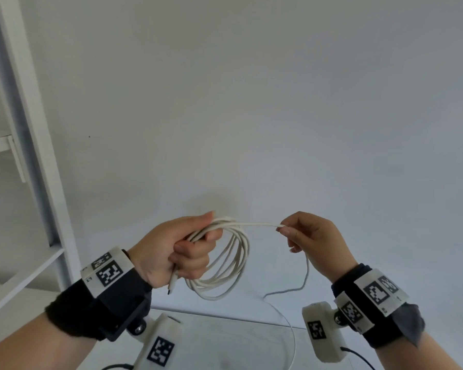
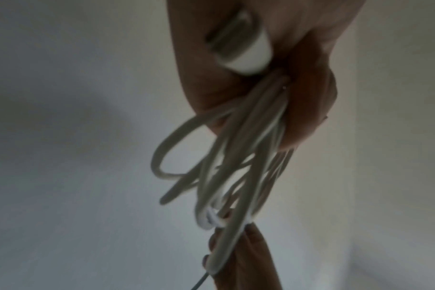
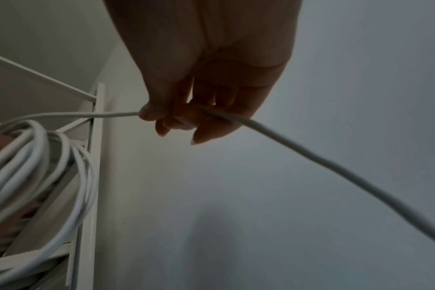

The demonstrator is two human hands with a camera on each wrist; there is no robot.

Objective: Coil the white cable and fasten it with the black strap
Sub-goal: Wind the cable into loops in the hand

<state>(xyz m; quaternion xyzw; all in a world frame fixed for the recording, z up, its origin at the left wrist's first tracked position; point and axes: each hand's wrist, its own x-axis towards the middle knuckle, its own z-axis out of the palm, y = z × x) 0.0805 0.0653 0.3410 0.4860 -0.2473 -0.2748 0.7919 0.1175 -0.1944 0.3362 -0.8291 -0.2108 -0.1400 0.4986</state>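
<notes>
My left hand (image 1: pixel 190 249) grips several loops of the white cable (image 1: pixel 225 265), which hang below the fist in mid-air. One plug end (image 1: pixel 173 283) sticks out under the fist; it shows close up as the plug (image 2: pixel 238 41). A taut stretch of the cable runs right to my right hand (image 1: pixel 300 233), which pinches it between thumb and fingers (image 3: pixel 149 115). From there the loose tail (image 1: pixel 292 329) drops to the table (image 1: pixel 238 343). The loops (image 3: pixel 45 172) also show in the right wrist view. No black strap is in view.
A white shelf unit (image 1: pixel 30 161) stands at the left, close to my left arm. A plain white wall (image 1: pixel 251 102) fills the background. Both wrists carry camera mounts with black-and-white markers.
</notes>
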